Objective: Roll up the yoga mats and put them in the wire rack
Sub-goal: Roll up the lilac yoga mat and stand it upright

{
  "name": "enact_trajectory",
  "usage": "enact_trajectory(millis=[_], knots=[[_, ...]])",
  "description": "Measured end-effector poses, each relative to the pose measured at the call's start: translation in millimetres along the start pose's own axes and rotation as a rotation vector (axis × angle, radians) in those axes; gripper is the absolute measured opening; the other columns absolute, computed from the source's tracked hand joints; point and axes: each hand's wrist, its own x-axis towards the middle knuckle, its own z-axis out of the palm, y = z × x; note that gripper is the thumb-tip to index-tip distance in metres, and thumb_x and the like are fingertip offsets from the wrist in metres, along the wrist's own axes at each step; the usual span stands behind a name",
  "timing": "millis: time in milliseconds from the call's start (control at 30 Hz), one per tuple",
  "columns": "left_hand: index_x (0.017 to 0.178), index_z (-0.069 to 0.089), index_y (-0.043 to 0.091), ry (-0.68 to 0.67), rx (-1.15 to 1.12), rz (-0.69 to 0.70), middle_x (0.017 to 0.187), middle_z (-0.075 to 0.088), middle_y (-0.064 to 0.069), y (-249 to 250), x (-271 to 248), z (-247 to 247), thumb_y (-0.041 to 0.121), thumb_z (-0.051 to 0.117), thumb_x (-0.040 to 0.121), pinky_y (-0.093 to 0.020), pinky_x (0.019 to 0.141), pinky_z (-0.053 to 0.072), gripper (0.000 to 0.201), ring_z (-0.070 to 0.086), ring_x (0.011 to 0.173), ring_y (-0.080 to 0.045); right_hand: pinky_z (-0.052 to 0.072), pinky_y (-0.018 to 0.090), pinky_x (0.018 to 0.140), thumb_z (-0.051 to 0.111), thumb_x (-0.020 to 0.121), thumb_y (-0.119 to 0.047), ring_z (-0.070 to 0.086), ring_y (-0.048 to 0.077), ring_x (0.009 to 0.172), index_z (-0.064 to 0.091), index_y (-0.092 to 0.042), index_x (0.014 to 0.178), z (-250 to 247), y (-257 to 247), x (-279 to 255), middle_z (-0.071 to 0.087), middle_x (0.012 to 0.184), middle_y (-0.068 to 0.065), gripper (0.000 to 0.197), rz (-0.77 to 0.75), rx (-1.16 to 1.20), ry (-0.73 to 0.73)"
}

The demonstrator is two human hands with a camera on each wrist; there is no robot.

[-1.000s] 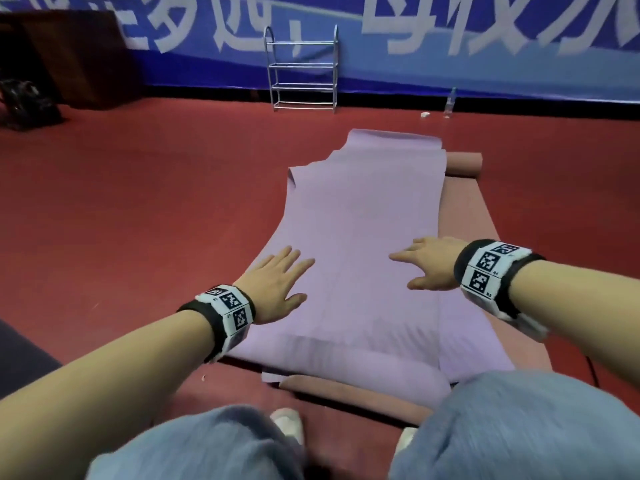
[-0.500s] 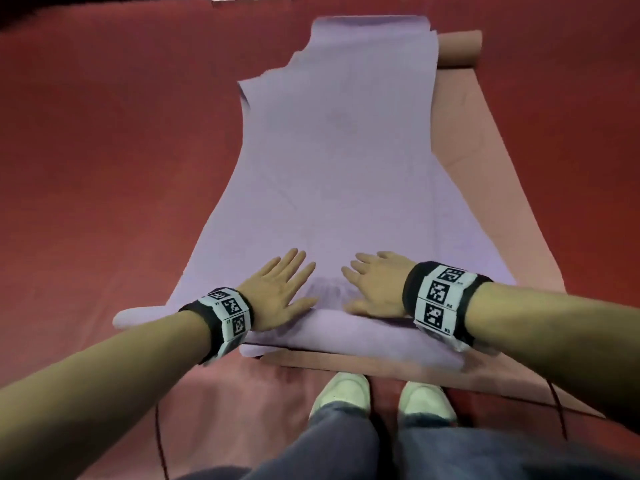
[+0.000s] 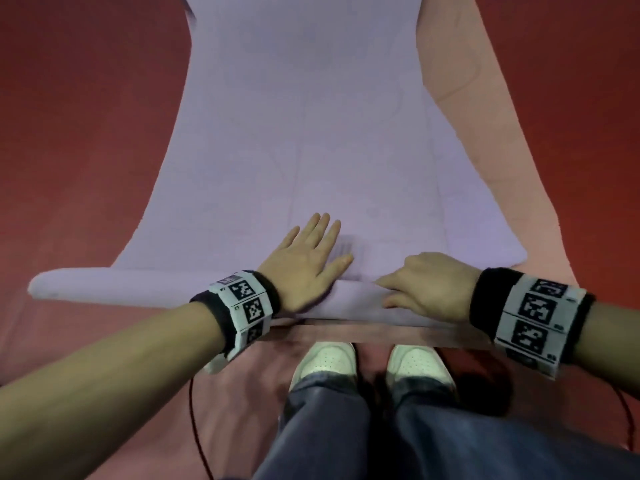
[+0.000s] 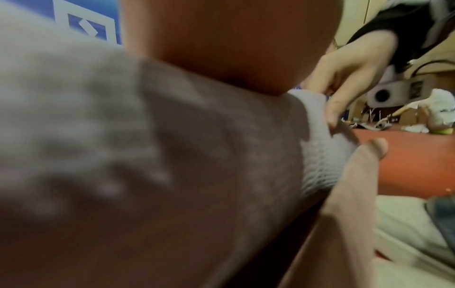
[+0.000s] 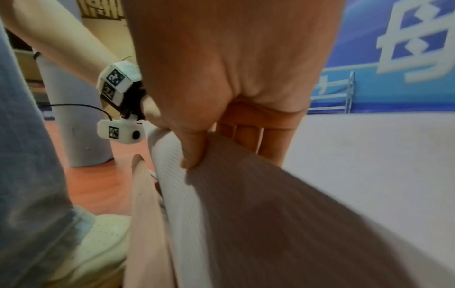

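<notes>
Rolling step on the purple mat [image 3: 301, 133], which lies flat on the red floor [image 3: 86, 133] with its near end already turned into a short roll [image 3: 104, 284]; use that roll as the landmark. Left of the hands the roll runs out to a free rounded end with bare floor past it, so there is room there, but that end has no hand on it and I judge it could lag or cone out. The left hand [image 3: 304, 268] lies flat across the roll's middle, fingers [image 3: 320, 226] straight and spread, reaching over onto the flat mat beyond the roll, pressing and holding nothing. Just right of it the right hand [image 3: 429, 285] is curled over the roll, thumb pinching the turned edge in the right wrist view, so it grips the roll. To do it well: hands look too near the centre, spread them wider along the roll, keep both ends moving together, tuck tight before pushing away from the shoes [image 3: 329, 362]. Under the roll and right of it lies the pink mat [image 3: 485, 168], its edge showing just behind the roll and along the right side; risk is dragging it along, so press down on purple only. Beyond the roll the flat mat runs out of the head view, path clear. The wire rack [image 5: 342, 93] stands well beyond the roll by the blue wall banner [image 5: 406, 48], still empty as far as visible.
</notes>
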Motion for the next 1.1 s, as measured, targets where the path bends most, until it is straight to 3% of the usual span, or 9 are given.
enact_trajectory(millis=[167,267,467,600,733,833,900,1000,1100], knots=[[0.161,0.005,0.016,0.13,-0.149,-0.022,0.168,0.001,-0.002,33,0,1,0.068,0.003,0.089,-0.036,0.126,0.001,0.088,-0.005,0.154,-0.012,0.041,0.031,0.085,0.029,0.103,-0.053,0.059,0.026,0.111,0.053,-0.028,0.118,-21,26,-24,0.062,0.118,0.003,0.038,0.036,-0.25,0.03],[0.16,0.009,0.013,0.152,-0.056,0.117,0.168,0.005,-0.006,56,-6,12,0.066,-0.001,0.09,-0.039,0.126,0.003,0.089,-0.002,0.155,-0.016,0.043,0.03,0.087,0.032,0.102,-0.053,0.059,0.024,0.111,0.054,-0.028,0.114,-13,47,-41,0.061,0.117,0.0,0.036,0.134,-0.25,-0.062],[0.16,0.008,0.013,0.023,0.045,0.179,0.168,0.008,-0.008,57,-20,60,0.065,-0.003,0.089,-0.038,0.126,0.005,0.089,0.0,0.155,-0.018,0.046,0.032,0.089,0.043,0.099,-0.05,0.06,0.027,0.113,0.057,-0.022,0.119,31,23,-39,0.06,0.123,0.005,0.037,0.148,-0.09,-0.188],[0.16,0.005,0.012,-0.034,-0.001,0.196,0.167,0.006,-0.009,53,-30,69,0.068,0.001,0.087,-0.034,0.125,0.002,0.092,0.0,0.155,-0.019,0.045,0.035,0.097,0.041,0.098,-0.055,0.057,0.024,0.117,0.052,-0.026,0.132,47,-8,-20,0.062,0.126,0.002,0.046,0.038,0.265,0.012],[0.158,0.005,0.004,-0.055,-0.005,0.229,0.167,0.005,-0.014,52,-33,75,0.064,0.022,0.079,-0.036,0.124,0.003,0.101,0.002,0.155,-0.024,0.041,0.032,0.095,0.037,0.103,-0.034,0.058,0.022,0.108,0.061,-0.013,0.111,65,-28,-3,0.064,0.113,0.004,0.032,-0.059,0.468,0.097],[0.158,-0.002,0.005,-0.104,-0.003,0.226,0.167,-0.004,-0.013,54,-36,81,0.053,0.054,0.089,-0.035,0.123,-0.003,0.101,-0.005,0.155,-0.024,0.049,0.04,0.09,0.03,0.093,-0.057,0.062,0.018,0.102,0.063,-0.024,0.105,82,-29,-3,0.068,0.107,-0.006,0.048,0.035,0.553,0.134],[0.158,-0.004,0.006,-0.131,-0.019,0.217,0.167,-0.007,-0.011,57,-38,84,0.05,0.056,0.093,-0.032,0.122,-0.007,0.099,-0.008,0.154,-0.022,0.05,0.036,0.083,0.042,0.087,-0.062,0.066,0.015,0.091,0.063,-0.026,0.099,92,-27,-8,0.071,0.096,-0.008,0.043,0.095,0.671,0.211],[0.158,0.017,0.003,-0.087,-0.207,0.267,0.165,0.016,-0.015,54,-38,87,0.045,0.043,0.097,-0.035,0.125,0.01,0.078,0.013,0.153,-0.022,0.047,0.029,0.078,0.066,0.091,-0.037,0.065,0.011,0.078,0.066,-0.024,0.086,97,-26,-12,0.07,0.079,-0.007,0.014,0.064,0.822,0.299],[0.123,0.06,0.003,0.098,-0.451,0.285,0.125,0.059,-0.009,45,-42,88,0.033,0.046,0.096,-0.013,0.104,0.033,0.042,0.049,0.116,-0.013,0.045,0.023,0.076,0.067,0.089,-0.035,0.064,0.008,0.082,0.069,-0.03,0.086,95,-23,-6,0.072,0.083,-0.011,0.007,0.079,0.819,0.267]])
